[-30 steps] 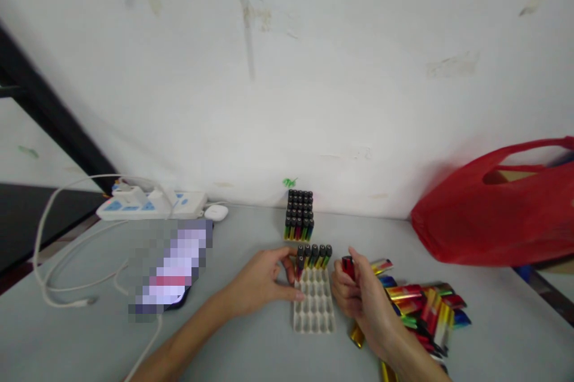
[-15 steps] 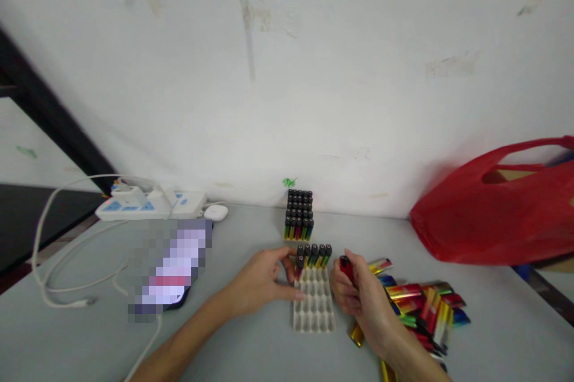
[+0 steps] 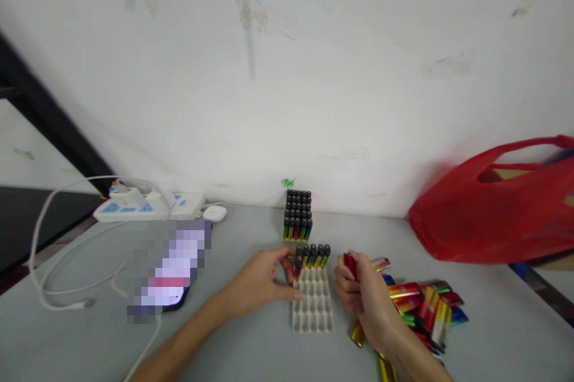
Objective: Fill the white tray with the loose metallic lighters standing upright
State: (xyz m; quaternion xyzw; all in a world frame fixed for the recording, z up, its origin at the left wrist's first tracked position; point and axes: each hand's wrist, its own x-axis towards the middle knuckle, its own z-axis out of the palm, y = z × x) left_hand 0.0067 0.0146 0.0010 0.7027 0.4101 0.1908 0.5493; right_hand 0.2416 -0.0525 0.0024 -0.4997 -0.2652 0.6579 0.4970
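A white grid tray point(image 3: 314, 310) lies on the grey table, its far row filled with several upright lighters point(image 3: 313, 254) with black tops. My left hand point(image 3: 262, 283) rests against the tray's left side, thumb and fingers closed on its edge. My right hand point(image 3: 363, 292) is closed around a red lighter point(image 3: 350, 264), held just right of the tray. A heap of loose shiny coloured lighters point(image 3: 426, 309) lies to the right of that hand. A full block of upright lighters point(image 3: 298, 216) stands further back near the wall.
A red plastic bag point(image 3: 493, 214) sits at the right by the wall. A white power strip point(image 3: 147, 205) with cables, a small white puck point(image 3: 214, 213) and a blurred phone point(image 3: 173, 271) lie at the left. A gold lighter point(image 3: 357, 334) lies near my right wrist.
My right hand with the red lighter has shifted slightly, staying beside the tray. My left hand has kept its place on the tray.
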